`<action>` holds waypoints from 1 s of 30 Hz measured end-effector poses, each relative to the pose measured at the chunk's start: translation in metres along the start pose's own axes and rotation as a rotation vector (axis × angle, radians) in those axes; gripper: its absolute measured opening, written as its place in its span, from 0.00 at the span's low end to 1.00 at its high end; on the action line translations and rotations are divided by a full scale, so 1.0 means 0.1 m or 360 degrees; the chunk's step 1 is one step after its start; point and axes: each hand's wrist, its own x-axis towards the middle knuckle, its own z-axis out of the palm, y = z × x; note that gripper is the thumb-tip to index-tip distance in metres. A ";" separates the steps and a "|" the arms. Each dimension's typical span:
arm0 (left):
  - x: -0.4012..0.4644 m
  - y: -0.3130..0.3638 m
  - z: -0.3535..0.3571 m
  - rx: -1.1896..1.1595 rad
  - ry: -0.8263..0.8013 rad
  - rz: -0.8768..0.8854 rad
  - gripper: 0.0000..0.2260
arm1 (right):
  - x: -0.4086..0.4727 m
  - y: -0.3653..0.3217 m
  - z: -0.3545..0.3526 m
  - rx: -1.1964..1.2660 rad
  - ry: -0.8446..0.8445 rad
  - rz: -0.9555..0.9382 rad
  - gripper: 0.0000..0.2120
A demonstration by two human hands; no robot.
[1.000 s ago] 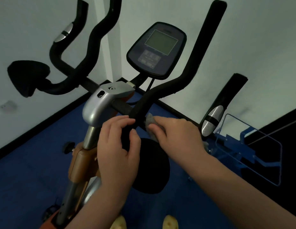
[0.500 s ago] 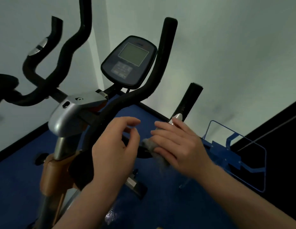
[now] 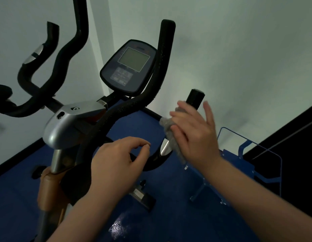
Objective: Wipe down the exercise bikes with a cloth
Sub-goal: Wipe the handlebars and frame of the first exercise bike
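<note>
The left hand [image 3: 116,159] hovers loosely curled, holding nothing, just above the lower bend of the black foam handlebar [image 3: 157,81]. Rightward, the right hand [image 3: 193,135], fingers spread flat, presses a fuzzy grey cloth [image 3: 170,135] against the short side grip [image 3: 195,98] with its shiny metal pulse pad [image 3: 164,147]. Judging by this, wiping is midway; the glossy console [image 3: 129,67] may remain.

We see a crumpled grey cloth [image 3: 170,135] pressed against the black right handlebar [image 3: 193,100] of the exercise bike [image 3: 68,126].
</note>
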 end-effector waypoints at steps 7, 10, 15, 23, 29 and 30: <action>0.06 0.05 0.04 -0.0280 -0.0046 0.0051 0.04 | 0.10 0.20 0.04 -0.0161 -0.0013 -0.0504 0.16; 0.03 0.04 0.03 -0.0196 -0.0117 0.0058 0.03 | 0.50 0.53 -0.09 -0.0525 0.0082 -0.0789 0.14; 0.04 0.01 0.05 -0.0354 -0.0060 0.0035 0.04 | 0.71 0.66 -0.13 -0.0209 0.0065 -0.0545 0.13; 0.03 -0.01 0.06 -0.0370 -0.0010 0.0030 0.04 | 0.41 -0.05 0.18 0.0894 0.0809 0.1301 0.15; 0.04 0.00 0.06 -0.0336 0.0024 0.0048 0.04 | 0.00 -0.71 0.33 0.1135 0.0690 0.1756 0.23; 0.04 0.00 0.06 -0.0338 0.0022 0.0056 0.05 | -0.04 -0.76 0.33 0.1114 0.0633 0.1735 0.24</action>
